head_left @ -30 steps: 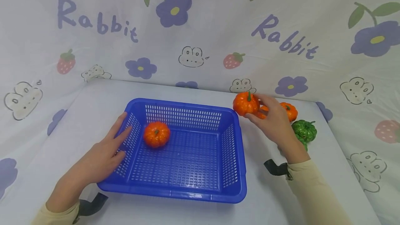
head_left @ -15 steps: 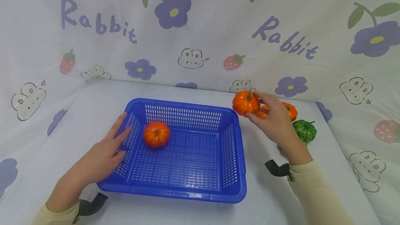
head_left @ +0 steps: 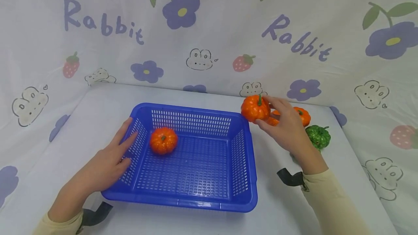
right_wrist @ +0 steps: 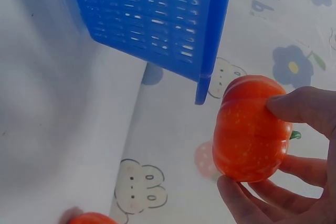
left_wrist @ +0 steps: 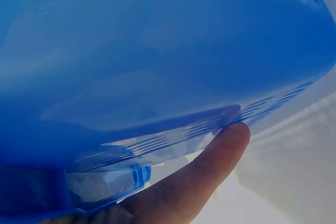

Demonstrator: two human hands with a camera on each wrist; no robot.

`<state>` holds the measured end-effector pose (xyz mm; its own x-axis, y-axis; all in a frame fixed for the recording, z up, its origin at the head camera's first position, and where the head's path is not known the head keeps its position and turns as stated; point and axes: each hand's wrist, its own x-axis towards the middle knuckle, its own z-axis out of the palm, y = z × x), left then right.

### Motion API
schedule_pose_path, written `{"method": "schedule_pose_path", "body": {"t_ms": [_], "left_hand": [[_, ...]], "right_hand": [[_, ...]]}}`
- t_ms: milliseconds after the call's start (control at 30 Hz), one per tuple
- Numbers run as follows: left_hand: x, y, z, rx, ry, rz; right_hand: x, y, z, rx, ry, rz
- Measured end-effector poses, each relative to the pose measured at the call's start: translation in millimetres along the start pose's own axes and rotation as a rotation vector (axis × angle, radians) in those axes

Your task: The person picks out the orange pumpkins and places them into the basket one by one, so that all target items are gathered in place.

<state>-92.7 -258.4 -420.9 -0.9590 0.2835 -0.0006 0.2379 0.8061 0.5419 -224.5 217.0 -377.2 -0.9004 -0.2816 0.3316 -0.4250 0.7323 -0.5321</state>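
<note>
In the head view, a shiny orange toy pumpkin [head_left: 255, 108] with a green stem is held up by my right hand [head_left: 287, 130], just off the basket's far right corner. The right wrist view shows the thumb on one side of this pumpkin [right_wrist: 252, 129] and fingers on the other. My left hand [head_left: 101, 168] grips the left rim of a blue plastic basket [head_left: 253, 169]; a finger [left_wrist: 210, 171] lies along its outer wall in the left wrist view. Inside the basket, near its left wall, sits another orange toy pumpkin [head_left: 163, 140].
Right of the basket, an orange pumpkin [head_left: 302, 116] and a green pumpkin [head_left: 318, 136] lie on the white table [head_left: 352, 188]. Another orange piece [head_left: 273, 120] shows partly behind the right hand. A patterned cloth [head_left: 209, 35] hangs behind the table.
My right hand, with the pumpkin in it, has shifted very slightly left toward the basket. The left hand and basket keep their places.
</note>
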Motion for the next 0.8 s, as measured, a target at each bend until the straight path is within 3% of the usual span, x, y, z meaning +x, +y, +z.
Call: {"method": "schedule_pose_path", "body": {"t_ms": [800], "left_hand": [[-0.1, -0.1, 0.8, 0.004, 0.001, -0.003]], "right_hand": [[-5, -21, -1, 0.027, -0.036, -0.062]]}}
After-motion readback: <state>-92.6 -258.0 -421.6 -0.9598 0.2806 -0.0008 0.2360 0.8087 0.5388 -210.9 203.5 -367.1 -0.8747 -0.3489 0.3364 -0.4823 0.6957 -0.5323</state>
